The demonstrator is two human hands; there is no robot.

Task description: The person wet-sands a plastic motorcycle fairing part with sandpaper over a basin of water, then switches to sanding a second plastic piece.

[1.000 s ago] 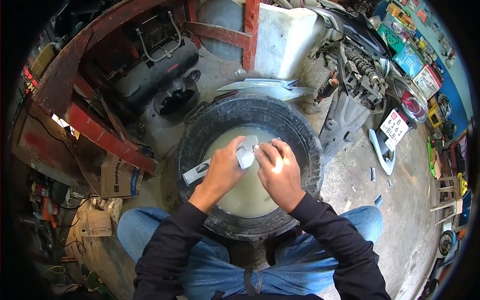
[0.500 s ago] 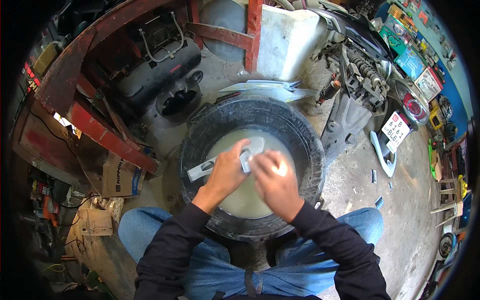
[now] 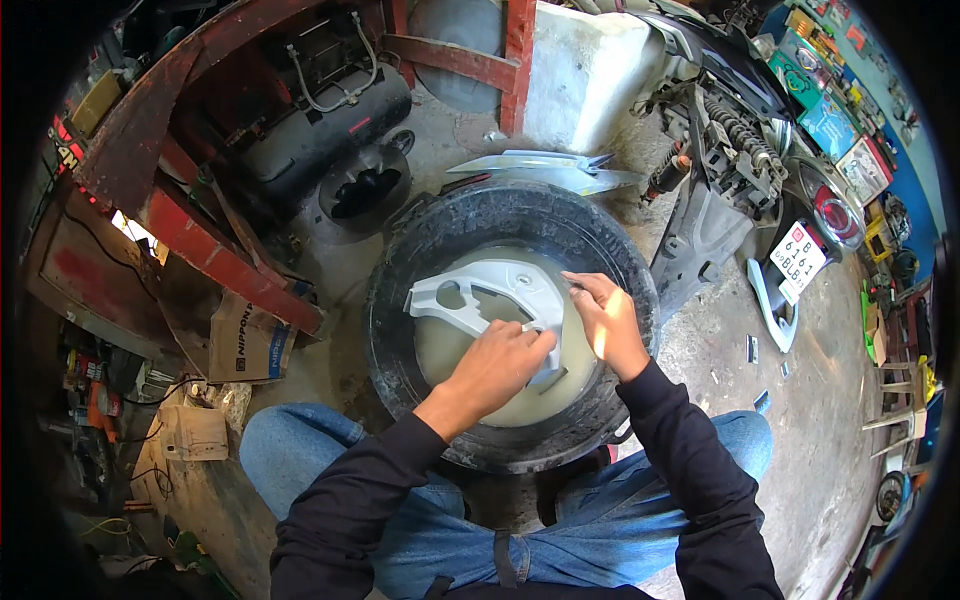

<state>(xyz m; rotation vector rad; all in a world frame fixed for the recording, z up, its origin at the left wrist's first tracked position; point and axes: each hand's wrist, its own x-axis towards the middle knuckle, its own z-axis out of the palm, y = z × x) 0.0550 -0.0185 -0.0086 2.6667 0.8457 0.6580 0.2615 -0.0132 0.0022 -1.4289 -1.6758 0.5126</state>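
A silver-grey, curved plastic panel, with cut-out openings and a round hole, is held over a black tub of cloudy water. My left hand is closed on the panel's near edge. My right hand is just off the panel's right end, its thumb and fingertips pinched together. A dark sliver shows at those fingertips, too small to make out.
My knees flank the tub. Behind it lies a pale fairing piece. To the left stand a red frame, a black air tank and a cardboard box. A partly stripped motorcycle stands at the right.
The panel has turned to lie broad side up, more of it showing. My right hand has moved right, away from my left, which has shifted slightly right and down.
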